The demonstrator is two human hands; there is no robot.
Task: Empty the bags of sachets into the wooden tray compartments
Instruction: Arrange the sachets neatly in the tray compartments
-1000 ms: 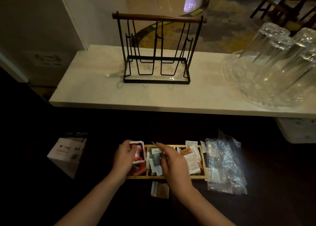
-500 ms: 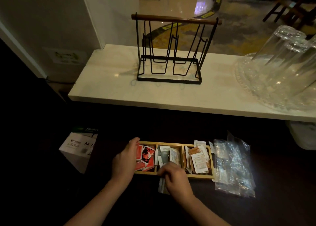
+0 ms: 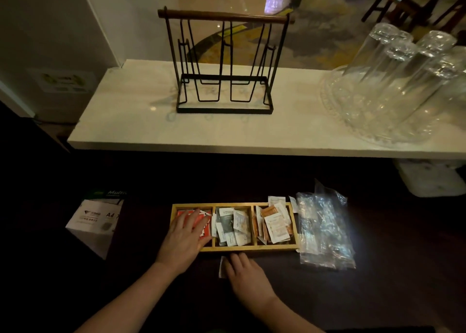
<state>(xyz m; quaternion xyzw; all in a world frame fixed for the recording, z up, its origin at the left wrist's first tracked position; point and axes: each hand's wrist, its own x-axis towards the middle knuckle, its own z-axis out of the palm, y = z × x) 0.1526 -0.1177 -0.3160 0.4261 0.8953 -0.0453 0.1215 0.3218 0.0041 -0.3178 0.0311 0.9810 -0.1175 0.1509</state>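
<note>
Left hand [image 3: 185, 237] lies flat, fingers straight, over the left compartment of the wooden tray [image 3: 252, 248]. Right hand [image 3: 245, 274] rests palm-down just before the tray's front rim, fingers loosely extended.

Hotel or restaurant service station, dimly lit. Evidence: white marble tabletop [image 3: 252, 136] carrying black wire cup rack with wooden handle [image 3: 224, 63], upturned clear drinking glasses [image 3: 403, 75]; patterned carpet [image 3: 315, 45], dark wooden chairs [image 3: 413, 7] beyond.

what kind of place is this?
Probably a hotel or restaurant service station: upturned drinking glasses on a clear tray, an empty wire cup rack on a marble counter, and a wooden tray of beverage sachets.
</note>
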